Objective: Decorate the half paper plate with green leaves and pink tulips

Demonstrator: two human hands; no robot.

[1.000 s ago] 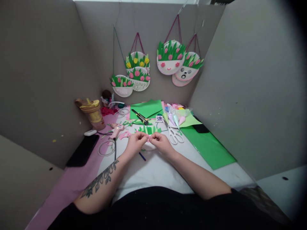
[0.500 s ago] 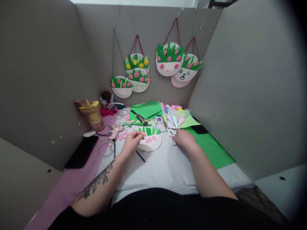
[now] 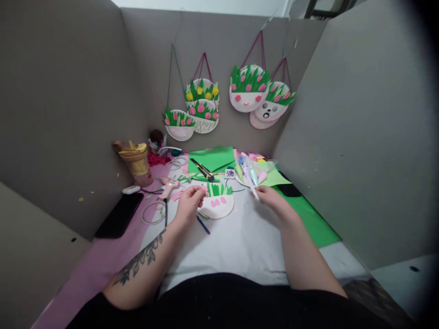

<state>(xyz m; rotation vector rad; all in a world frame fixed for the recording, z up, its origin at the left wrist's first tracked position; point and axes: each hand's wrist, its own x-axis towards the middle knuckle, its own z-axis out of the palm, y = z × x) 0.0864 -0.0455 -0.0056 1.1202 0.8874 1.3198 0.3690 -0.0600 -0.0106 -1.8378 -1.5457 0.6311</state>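
My left hand (image 3: 189, 203) pinches a small pink paper piece (image 3: 206, 191) just over the left side of a white paper-plate basket (image 3: 220, 211). Green paper leaves (image 3: 218, 188) rise from that basket, and several pink paper ovals (image 3: 215, 202) lie on its white front. To the right, my right hand (image 3: 271, 197) is closed on white scissors (image 3: 253, 189), turned edge-on and held near the piping bags. The fingers hide part of the scissor handles. A dark blue pen (image 3: 203, 225) rests below the plate.
A box cutter (image 3: 203, 170) lies on green paper (image 3: 219, 157). Left are a pink glue gun (image 3: 169, 187), a phone (image 3: 120, 215) and a tumbler (image 3: 136, 164). Filled piping bags (image 3: 253, 173) lie at back right. Decorated plates (image 3: 249, 98) hang on the grey partition.
My hands, together on the pink piece earlier, have parted. The right moved right and took the scissors off the table; the left keeps the pink piece near the plate.
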